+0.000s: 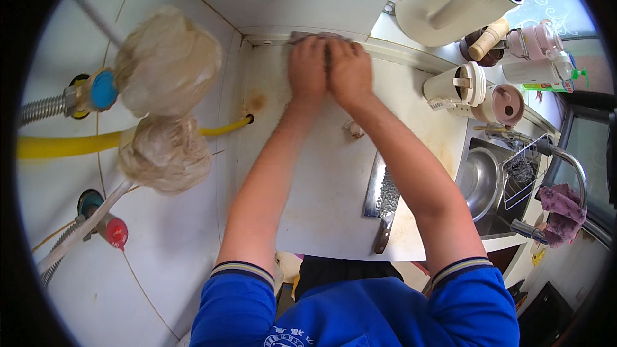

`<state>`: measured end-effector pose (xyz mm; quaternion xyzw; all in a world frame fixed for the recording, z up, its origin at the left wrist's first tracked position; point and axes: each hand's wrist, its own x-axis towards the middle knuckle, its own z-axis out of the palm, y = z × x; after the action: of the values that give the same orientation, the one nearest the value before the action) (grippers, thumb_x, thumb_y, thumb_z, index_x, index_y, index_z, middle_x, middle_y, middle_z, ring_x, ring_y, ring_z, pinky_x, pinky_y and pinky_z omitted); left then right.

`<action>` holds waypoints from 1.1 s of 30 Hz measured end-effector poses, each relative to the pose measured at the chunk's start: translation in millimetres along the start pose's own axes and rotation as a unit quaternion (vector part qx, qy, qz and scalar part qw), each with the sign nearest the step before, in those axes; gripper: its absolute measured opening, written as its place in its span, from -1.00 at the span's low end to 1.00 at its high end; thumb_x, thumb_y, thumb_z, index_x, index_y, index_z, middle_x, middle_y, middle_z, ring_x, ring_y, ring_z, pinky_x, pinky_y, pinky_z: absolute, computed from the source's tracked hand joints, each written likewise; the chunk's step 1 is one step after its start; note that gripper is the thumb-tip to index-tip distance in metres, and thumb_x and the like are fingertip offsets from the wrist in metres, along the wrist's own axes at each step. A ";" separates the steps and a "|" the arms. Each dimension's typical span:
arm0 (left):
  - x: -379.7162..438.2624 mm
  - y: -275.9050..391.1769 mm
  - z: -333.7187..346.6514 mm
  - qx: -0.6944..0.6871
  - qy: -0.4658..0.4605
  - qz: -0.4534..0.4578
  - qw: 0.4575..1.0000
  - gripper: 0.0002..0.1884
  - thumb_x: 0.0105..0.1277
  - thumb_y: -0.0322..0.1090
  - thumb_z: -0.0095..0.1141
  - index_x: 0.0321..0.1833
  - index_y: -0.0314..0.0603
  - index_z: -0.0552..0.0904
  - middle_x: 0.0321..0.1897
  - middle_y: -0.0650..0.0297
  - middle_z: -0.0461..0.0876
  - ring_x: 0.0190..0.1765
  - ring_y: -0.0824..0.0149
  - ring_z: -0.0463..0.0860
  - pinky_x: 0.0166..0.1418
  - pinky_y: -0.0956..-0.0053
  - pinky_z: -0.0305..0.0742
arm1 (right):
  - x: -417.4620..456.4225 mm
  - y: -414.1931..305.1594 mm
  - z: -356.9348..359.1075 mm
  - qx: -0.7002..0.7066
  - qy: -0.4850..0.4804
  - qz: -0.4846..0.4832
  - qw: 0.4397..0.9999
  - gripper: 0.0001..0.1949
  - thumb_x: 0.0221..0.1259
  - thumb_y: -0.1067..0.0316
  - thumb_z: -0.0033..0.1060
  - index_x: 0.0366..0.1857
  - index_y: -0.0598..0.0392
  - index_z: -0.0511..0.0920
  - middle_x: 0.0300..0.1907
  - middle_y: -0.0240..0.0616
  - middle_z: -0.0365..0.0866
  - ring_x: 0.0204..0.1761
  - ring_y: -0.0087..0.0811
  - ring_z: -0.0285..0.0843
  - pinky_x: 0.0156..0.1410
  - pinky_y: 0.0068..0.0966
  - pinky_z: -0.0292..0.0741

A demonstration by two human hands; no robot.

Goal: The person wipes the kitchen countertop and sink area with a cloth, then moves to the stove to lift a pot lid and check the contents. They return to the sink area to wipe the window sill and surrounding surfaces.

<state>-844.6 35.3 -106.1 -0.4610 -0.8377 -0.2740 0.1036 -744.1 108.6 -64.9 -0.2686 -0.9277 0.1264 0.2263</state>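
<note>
Both of my hands are at the back edge of the white countertop [318, 202], side by side, pressing on a dark, crumpled cloth [300, 36]. My left hand [308, 65] lies flat on its left part, and my right hand [349, 70] touches it from the right. Much of the cloth is hidden under the palms and fingers. A garlic bulb [355, 130] lies beside my right forearm. Nearer to me rests a cleaver [373, 193] with a brown handle, its blade partly behind that forearm.
A yellow hose [226, 128] enters the counter's left side near wrapped valves. Lidded cups [504, 104] and a large cream container [453, 5] stand at the right. The sink holds a metal bowl [479, 183]; a purple cloth [561, 214] hangs on the faucet [576, 166].
</note>
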 end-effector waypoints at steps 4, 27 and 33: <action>-3.0 59.7 10.9 -0.055 -0.016 0.012 0.998 -0.60 0.43 -0.34 0.16 0.31 -0.11 0.71 0.35 0.22 0.64 0.38 -0.03 0.56 0.50 0.08 0.48 | -20.1 39.3 -32.3 -0.029 -0.010 0.059 0.998 -0.54 0.30 0.39 0.27 0.30 0.12 0.58 0.26 -0.15 0.73 0.23 0.05 0.64 0.31 -0.05 0.56; 14.3 -129.8 -61.1 0.104 -0.097 -0.081 0.987 -0.58 0.54 -0.16 0.18 0.36 -0.14 0.55 0.40 0.01 0.55 0.36 -0.11 0.63 0.39 0.02 0.63 | 64.0 -112.6 70.8 0.104 -0.093 -0.041 0.989 -0.51 0.38 0.42 0.22 0.41 0.01 0.56 0.34 -0.14 0.70 0.35 0.03 0.59 0.45 -0.15 0.59; 9.9 -106.6 -55.1 0.093 -0.147 -0.058 0.983 -0.52 0.55 -0.19 0.19 0.45 -0.21 0.51 0.42 0.02 0.54 0.39 -0.09 0.61 0.36 0.04 0.65 | 51.0 -93.0 37.0 0.058 -0.146 -0.030 0.987 -0.48 0.34 0.39 0.31 0.41 -0.04 0.56 0.33 -0.21 0.70 0.34 0.01 0.59 0.40 -0.19 0.63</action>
<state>-942.8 -33.5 -95.0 -0.4352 -0.8909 -0.1295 0.0062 -841.5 56.2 -45.8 -0.2056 -0.9496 0.2111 0.1073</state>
